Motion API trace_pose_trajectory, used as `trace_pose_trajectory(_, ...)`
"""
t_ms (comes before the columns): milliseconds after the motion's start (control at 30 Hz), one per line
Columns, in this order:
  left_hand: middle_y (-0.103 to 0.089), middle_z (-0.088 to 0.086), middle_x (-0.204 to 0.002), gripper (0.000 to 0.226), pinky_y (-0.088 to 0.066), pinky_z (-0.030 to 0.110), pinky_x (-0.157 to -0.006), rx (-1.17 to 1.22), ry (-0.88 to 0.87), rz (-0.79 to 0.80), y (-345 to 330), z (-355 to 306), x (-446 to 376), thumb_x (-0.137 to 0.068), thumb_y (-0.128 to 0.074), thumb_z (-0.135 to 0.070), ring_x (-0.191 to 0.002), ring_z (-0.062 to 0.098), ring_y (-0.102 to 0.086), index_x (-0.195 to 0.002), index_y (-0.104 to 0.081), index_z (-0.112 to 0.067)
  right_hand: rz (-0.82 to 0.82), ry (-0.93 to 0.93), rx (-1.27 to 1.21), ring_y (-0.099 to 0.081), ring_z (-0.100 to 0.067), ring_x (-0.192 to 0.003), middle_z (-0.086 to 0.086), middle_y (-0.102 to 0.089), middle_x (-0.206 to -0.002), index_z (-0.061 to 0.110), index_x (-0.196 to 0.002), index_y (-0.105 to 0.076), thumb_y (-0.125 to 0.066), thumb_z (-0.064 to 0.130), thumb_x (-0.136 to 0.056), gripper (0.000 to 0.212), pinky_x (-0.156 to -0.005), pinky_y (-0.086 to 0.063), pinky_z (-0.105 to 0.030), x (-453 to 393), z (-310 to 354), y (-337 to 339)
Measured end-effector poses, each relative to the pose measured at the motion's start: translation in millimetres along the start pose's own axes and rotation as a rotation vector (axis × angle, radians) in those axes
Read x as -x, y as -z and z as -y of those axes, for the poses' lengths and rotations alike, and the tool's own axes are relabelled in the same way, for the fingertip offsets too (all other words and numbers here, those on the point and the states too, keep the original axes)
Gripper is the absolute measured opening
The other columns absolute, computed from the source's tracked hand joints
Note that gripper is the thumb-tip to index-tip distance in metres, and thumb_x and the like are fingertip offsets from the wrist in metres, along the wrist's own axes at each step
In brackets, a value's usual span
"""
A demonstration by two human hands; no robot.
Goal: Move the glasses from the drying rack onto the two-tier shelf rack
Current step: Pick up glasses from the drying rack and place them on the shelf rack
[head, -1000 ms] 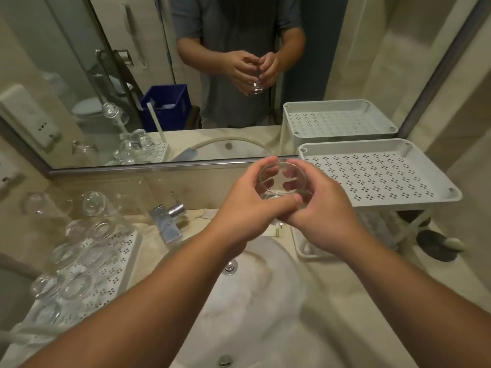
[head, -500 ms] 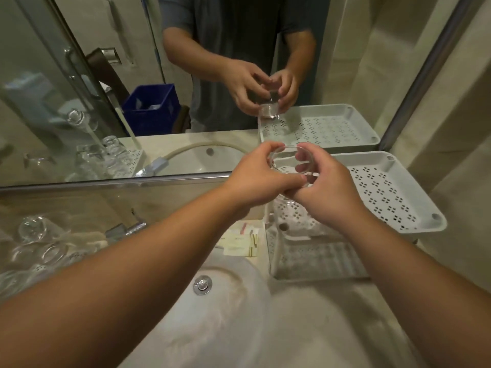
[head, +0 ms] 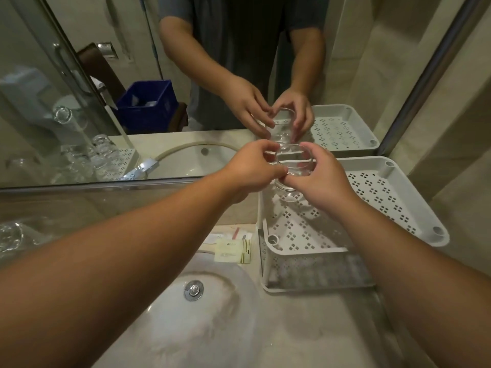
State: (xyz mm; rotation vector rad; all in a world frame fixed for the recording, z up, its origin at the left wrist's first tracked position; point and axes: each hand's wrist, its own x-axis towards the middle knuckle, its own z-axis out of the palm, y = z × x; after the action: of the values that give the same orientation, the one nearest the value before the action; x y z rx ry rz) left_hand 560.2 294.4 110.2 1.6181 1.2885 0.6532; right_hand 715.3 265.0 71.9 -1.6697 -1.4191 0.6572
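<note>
A clear drinking glass (head: 293, 166) is upright between both hands, over the back left corner of the white two-tier shelf rack (head: 414, 205). My left hand (head: 248, 171) grips its left side and my right hand (head: 326, 179) grips its right side, thumbs meeting in front. The glass base hovers just above or touches the perforated top tier; I cannot tell which. The drying rack is mostly out of frame at the left, where several clear glasses (head: 10, 236) show blurred at the edge.
A white sink basin (head: 191, 314) with a metal drain lies below my arms. Small paper packets (head: 232, 249) lie beside the rack's lower tier (head: 305, 274). A wall mirror (head: 132, 75) right behind the rack reflects the person, the glasses and a blue crate.
Both hands carried the glass rightward and farther back, from over the sink to the rack's back left corner, and lowered it toward the top tier. The view has followed to the right.
</note>
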Motion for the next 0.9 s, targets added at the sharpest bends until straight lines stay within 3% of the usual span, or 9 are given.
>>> trace_pose_trajectory(133,-0.067,0.003,-0.114,0.052,-0.057,0.042,-0.093,0.014,-0.015,-0.029,-5.2,6.0,-5.6,-0.086,-0.075,-0.011,-0.103,0.019,-0.067,-0.135,-0.058,-0.015,0.02,-0.004,-0.002,-0.061,-0.011,-0.103,0.003,-0.056,-0.127,0.029,-0.139,-0.047,-0.086,0.039,-0.063,0.086,-0.09,-0.055,-0.039,-5.2,-5.1,-2.9)
trace_pose_trajectory(667,-0.061,0.003,-0.129,0.065,-0.058,0.036,-0.092,0.011,-0.046,-0.056,-11.5,18.4,-8.0,-0.086,-0.076,-0.017,-0.111,0.015,-0.062,-0.145,-0.048,-0.02,0.041,-0.036,-0.058,-0.062,-0.011,-0.108,0.008,-0.058,-0.128,0.031,-0.141,-0.042,-0.085,0.04,-0.062,0.091,-0.095,-0.053,-0.04,-6.3,-17.3,-8.8)
trace_pose_trajectory(833,-0.051,0.001,-0.143,0.07,-0.049,0.017,-0.07,-0.019,-0.077,-0.14,-9.0,16.9,2.3,-0.086,-0.076,-0.024,-0.115,0.014,-0.058,-0.147,-0.043,-0.033,0.015,-0.033,0.035,-0.055,-0.015,-0.12,0.004,-0.048,-0.142,0.038,-0.145,-0.031,-0.088,0.044,-0.061,0.102,-0.097,-0.051,-0.043,0.4,-9.5,-0.3)
trace_pose_trajectory(900,-0.051,-0.001,-0.145,0.067,-0.052,0.021,-0.075,-0.024,-0.091,-0.174,-6.2,17.6,8.1,-0.087,-0.074,-0.026,-0.122,0.017,-0.057,-0.146,-0.043,-0.035,-0.033,-0.005,0.084,-0.05,-0.017,-0.124,0.005,-0.044,-0.144,0.038,-0.145,-0.032,-0.087,0.047,-0.063,0.1,-0.1,-0.048,-0.042,6.2,-5.5,5.6)
